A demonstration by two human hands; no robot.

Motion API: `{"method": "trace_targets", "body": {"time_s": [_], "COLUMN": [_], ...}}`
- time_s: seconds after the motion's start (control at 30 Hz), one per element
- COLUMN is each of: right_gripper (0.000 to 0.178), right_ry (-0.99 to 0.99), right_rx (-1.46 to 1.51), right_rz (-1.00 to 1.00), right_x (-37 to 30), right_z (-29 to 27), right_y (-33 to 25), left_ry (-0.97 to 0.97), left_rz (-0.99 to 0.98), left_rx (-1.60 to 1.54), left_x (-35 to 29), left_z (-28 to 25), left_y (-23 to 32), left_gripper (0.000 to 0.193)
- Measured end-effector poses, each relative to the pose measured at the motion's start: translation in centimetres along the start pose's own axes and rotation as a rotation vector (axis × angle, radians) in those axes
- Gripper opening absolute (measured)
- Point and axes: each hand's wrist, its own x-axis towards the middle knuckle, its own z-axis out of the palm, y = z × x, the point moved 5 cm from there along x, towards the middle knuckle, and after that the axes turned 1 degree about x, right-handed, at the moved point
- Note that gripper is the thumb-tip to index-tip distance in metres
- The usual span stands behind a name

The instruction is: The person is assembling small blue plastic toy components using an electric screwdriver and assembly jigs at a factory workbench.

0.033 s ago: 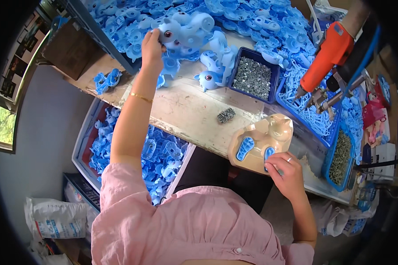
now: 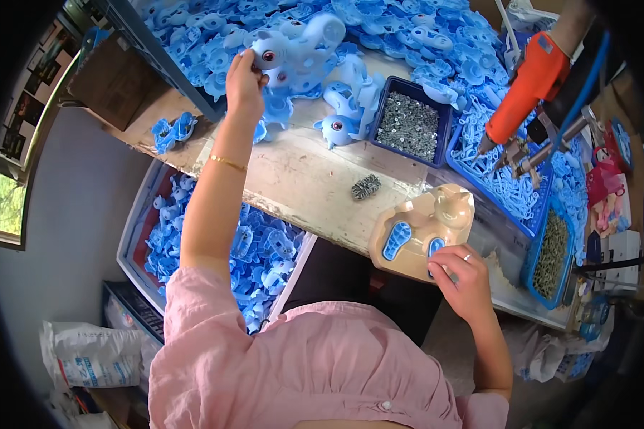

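Observation:
My left hand [image 2: 245, 84], arm stretched to the far side of the bench, grips the edge of a light blue toy animal shell [image 2: 293, 51] with a dark red eye. More blue shells, one with an eye [image 2: 338, 130], stand just right of it. Near me sits a tan moulded fixture [image 2: 408, 252] with two blue foot-shaped pieces in its hollows. The left piece [image 2: 398, 240] shows fully. Over the right piece [image 2: 436, 247], my right hand [image 2: 463, 279] has thumb and fingertips pinched together at the fixture's front edge; what they hold, if anything, is hidden.
A heap of blue shells [image 2: 422, 32] covers the back. A tray of screws [image 2: 408, 121], a basket of small blue parts [image 2: 494, 171] and another screw tray [image 2: 551, 257] line the right. An orange power screwdriver [image 2: 526, 89] hangs there. A screw cluster [image 2: 366, 186] lies mid-bench; a parts bin [image 2: 137, 214] stands left.
The shell in my left hand has shifted slightly left and down, with the forearm barely moving. The orange screwdriver has swung a little left. My right hand stays at the fixture.

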Motion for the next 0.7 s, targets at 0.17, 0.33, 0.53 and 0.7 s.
{"method": "trace_targets", "body": {"time_s": [0.17,0.33,0.53,0.7], "right_gripper": [0.024,0.051,0.038,0.029], "right_ry": [0.133,0.509,0.541,0.237], "right_rx": [0.17,0.612,0.606,-0.211], "right_rz": [0.092,0.001,0.043,-0.254], "right_x": [1.0,5.7,1.4,0.5], "right_z": [-0.3,-0.5,-4.6,-1.8], "right_y": [-0.2,-0.7,-1.3,-3.4], "left_ry": [-0.261,-0.363,-0.739,-1.076], "left_rz": [-0.22,-0.605,-0.132,0.336], "left_rx": [-0.344,-0.309,0.247,0.746], "left_x": [-7.2,-20.8,-25.6,-28.2], "left_z": [2.6,8.8,9.4,8.0], "left_y": [-1.8,-5.2,-6.0,-4.8], "left_gripper": [0.022,0.029,0.044,0.09]}}
